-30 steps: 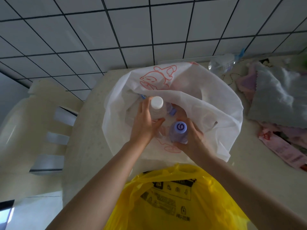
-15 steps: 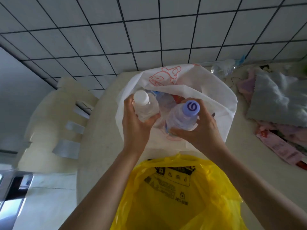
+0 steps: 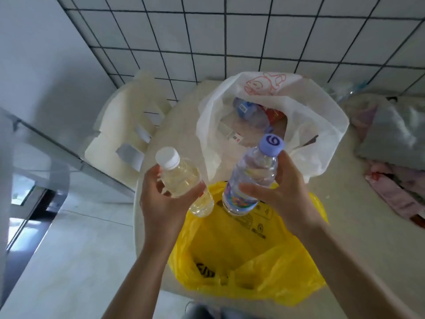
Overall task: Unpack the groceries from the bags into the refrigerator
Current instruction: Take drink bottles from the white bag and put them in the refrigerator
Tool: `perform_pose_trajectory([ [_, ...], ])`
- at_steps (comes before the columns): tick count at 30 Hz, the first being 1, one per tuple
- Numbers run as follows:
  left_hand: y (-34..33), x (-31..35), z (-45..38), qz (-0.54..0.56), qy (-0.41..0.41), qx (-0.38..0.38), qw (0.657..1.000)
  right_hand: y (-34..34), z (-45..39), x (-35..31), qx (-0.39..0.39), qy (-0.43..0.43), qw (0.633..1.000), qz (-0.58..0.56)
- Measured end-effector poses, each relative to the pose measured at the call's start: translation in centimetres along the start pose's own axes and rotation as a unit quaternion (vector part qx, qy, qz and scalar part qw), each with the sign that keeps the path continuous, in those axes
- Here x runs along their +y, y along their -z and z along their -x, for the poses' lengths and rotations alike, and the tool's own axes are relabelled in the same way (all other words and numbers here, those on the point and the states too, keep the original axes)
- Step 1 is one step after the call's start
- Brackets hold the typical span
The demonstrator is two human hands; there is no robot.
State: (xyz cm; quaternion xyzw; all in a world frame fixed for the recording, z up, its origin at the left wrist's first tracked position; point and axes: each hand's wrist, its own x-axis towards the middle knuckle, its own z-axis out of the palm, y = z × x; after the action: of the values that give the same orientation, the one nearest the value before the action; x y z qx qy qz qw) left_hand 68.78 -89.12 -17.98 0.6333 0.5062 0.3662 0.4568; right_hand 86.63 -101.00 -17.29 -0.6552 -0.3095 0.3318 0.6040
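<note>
My left hand (image 3: pixel 164 201) grips a clear bottle with a white cap (image 3: pixel 181 178), holding pale yellowish liquid. My right hand (image 3: pixel 285 192) grips a clear water bottle with a purple cap (image 3: pixel 250 176). Both bottles are lifted clear of the white bag (image 3: pixel 310 116), which stands open on the table behind them, and hang above the yellow bag (image 3: pixel 241 252) at the near edge. Inside the white bag lie another blue-labelled bottle (image 3: pixel 249 109) and a red package (image 3: pixel 274 113).
The round beige table (image 3: pixel 358 226) carries a grey cloth (image 3: pixel 395 137) and pink packets (image 3: pixel 395 187) at the right. A cream plastic chair (image 3: pixel 128 130) stands left of the table against the tiled wall. A grey metal appliance edge (image 3: pixel 46 143) runs along the left.
Both hands have lifted the two bottles out of the white bag and brought them toward me, over the yellow bag. The view has swung left and down.
</note>
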Motion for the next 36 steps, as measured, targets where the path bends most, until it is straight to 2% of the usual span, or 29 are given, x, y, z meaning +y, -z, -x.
perform_pose_trajectory([
  [9, 10.9, -5.2, 10.0, 0.012, 0.030, 0.054, 0.998, -9.0, 10.5, 0.1, -0.051, 0.048, 0.992, 0.101],
  [15, 20.4, -9.1, 16.7, 0.001, 0.006, 0.102, 0.995, -17.1, 18.8, 0.1, -0.103, 0.049, 0.988, 0.103],
  [21, 29.8, -13.4, 23.7, -0.051, -0.005, 0.174, 0.983, -24.6, 26.4, 1.7, -0.187, 0.038, 0.977, 0.095],
  [26, 36.1, -16.2, 29.4, -0.075, 0.041, 0.258, 0.962, -30.1, 30.8, 2.5, -0.299, 0.018, 0.946, 0.123],
  [31, 41.3, -17.9, 33.8, -0.082, 0.084, 0.348, 0.930, -36.0, 33.6, 2.2, -0.419, 0.022, 0.893, 0.160],
  [36, 45.4, -19.0, 35.4, -0.051, 0.128, 0.429, 0.893, -42.2, 35.1, 1.6, -0.474, 0.012, 0.867, 0.152],
])
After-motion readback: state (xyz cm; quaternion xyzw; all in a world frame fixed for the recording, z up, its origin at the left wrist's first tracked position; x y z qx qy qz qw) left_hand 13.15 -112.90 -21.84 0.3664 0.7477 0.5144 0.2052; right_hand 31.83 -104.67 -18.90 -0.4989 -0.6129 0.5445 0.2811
